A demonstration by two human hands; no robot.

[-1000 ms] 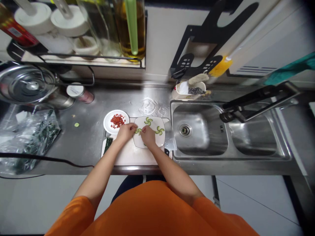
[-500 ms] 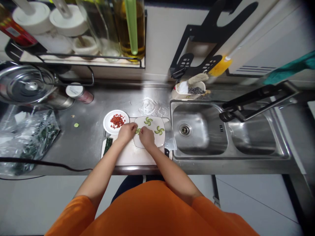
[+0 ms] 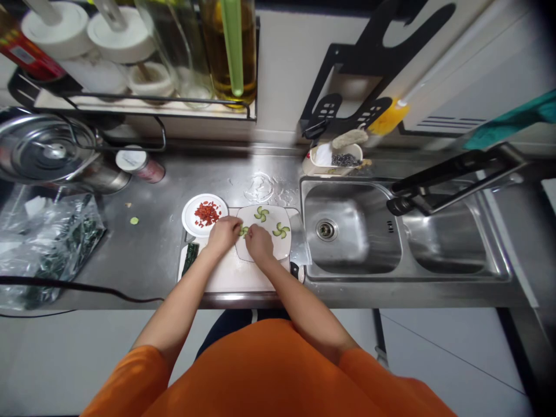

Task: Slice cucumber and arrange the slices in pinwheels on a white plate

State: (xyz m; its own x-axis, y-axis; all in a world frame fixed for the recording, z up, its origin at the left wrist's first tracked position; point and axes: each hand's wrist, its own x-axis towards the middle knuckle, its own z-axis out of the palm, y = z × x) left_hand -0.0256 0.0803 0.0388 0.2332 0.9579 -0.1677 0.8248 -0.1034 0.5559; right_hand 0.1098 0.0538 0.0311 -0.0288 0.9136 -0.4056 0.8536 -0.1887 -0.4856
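On a white squarish plate [image 3: 269,246] lie thin green cucumber slices set in pinwheels: one at the top [image 3: 261,214], another at the right [image 3: 281,230]. A third group of cucumber slices [image 3: 244,231] shows partly between my hands. My left hand [image 3: 223,233] reaches over the plate's left edge, fingertips pinched against that group. From the other side my right hand [image 3: 259,242] meets the same slices with curled fingers. What either fingertip grips is too small to make out. Left of the plate, a round white dish [image 3: 189,217] holds chopped red bits [image 3: 207,214].
Under the plate is a white cutting board [image 3: 234,282], with a dark green cucumber piece [image 3: 190,256] on its left. A cleaver blade [image 3: 299,237] sticks out at the right, beside the sink [image 3: 360,231]. Plastic bag [image 3: 65,237], pot [image 3: 52,150] and can [image 3: 141,165] stand left.
Both hands stay over the same cucumber slices; my fingers have shifted only very slightly. The plates and the rest look unchanged.
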